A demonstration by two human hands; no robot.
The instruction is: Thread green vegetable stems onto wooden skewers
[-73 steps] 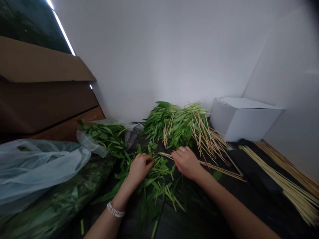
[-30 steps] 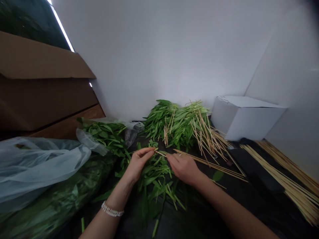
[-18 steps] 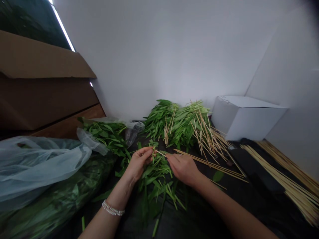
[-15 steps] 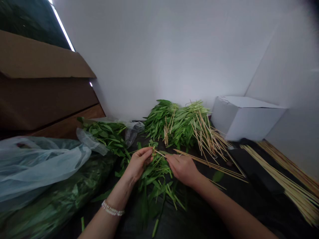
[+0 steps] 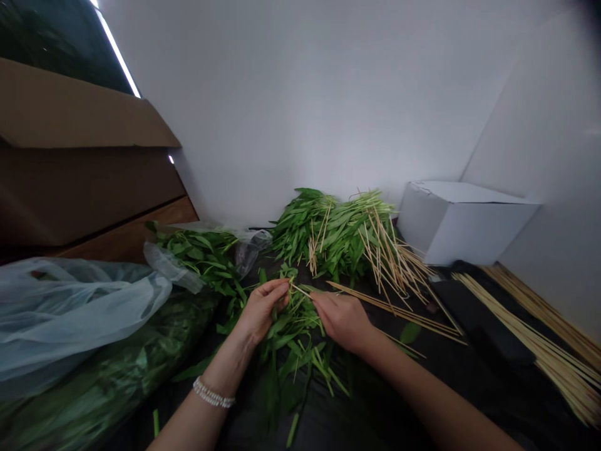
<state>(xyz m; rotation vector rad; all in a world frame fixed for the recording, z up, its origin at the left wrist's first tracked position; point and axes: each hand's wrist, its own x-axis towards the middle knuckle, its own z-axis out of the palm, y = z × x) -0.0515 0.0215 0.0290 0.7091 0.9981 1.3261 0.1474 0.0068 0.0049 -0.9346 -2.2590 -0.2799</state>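
Note:
My right hand [image 5: 342, 318] is closed around a thin wooden skewer [image 5: 300, 289], whose tip points left toward my other hand. Thumb and fingers of my left hand [image 5: 263, 308] pinch a green stem [image 5: 292, 285] at the skewer's tip; whether the tip has gone through it I cannot tell. Below both hands lies a loose heap of leafy green stems [image 5: 300, 335]. Behind them, bunches of leafy greens [image 5: 335, 235] rest against the wall, with many skewers [image 5: 394, 250] sticking out of them.
Loose skewers [image 5: 399, 310] lie right of my right hand. Farther right are bundles of long sticks [image 5: 530, 338] on a black object and a white box [image 5: 469, 219]. On the left are a plastic bag of greens [image 5: 94, 313] and a cardboard box [image 5: 84, 175].
Almost nothing differs. Both hands stay in nearly the same place, with the skewer's tip still at the left fingertips.

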